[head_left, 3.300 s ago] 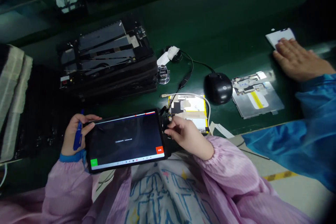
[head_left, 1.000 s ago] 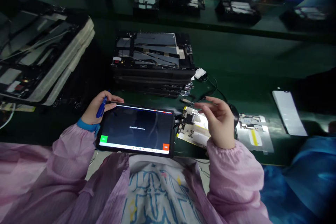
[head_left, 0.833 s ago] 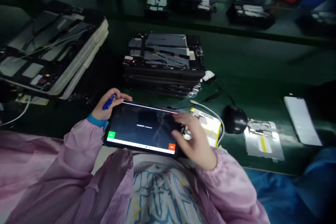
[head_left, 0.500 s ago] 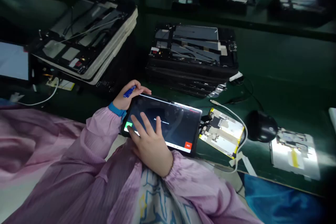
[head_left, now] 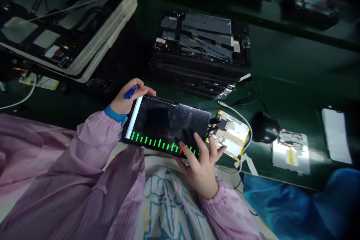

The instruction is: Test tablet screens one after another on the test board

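Head view: the left hand [head_left: 123,99] clamps the tablet [head_left: 165,125] and a blue pen [head_left: 130,92], steadying it while the spread-fingered right hand [head_left: 201,165] taps its near edge.

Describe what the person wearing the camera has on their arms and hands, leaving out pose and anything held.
Both hands are bare, with no gloves. The left hand comes out of a loose pale pink sleeve with fine stripes and a gathered end, under which a bright blue cuff shows at the wrist. The right hand has the same pink striped sleeve, gathered at the wrist; no blue cuff is visible there.
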A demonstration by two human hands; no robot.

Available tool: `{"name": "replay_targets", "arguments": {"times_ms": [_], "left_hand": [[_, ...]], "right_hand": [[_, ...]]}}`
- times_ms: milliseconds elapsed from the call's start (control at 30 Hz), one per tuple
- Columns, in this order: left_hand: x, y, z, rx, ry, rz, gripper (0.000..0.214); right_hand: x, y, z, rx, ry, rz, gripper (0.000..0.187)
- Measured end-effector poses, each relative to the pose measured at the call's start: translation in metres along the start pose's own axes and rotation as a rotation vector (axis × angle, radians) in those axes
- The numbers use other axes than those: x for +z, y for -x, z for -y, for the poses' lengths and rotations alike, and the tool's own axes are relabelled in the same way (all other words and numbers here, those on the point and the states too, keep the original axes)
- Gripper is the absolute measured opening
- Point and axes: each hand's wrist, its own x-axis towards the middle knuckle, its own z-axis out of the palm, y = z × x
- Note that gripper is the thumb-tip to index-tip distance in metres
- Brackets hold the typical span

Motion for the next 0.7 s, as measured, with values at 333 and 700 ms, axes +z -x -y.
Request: {"name": "replay_targets", "arguments": {"times_ms": [333,700], "left_hand": [[0.003,-0.001,-0.002,-0.001,-0.022,-0.018,0.025],[0.001,0.000,-0.008,0.001,-0.056,-0.003,0.023]], "right_hand": [[0.002,-0.010,0.002,-0.066,-0.049,0.009,0.024],[-0.005,-0.020,-0.059,0.067,-0.308,-0.075,0.069]]}}
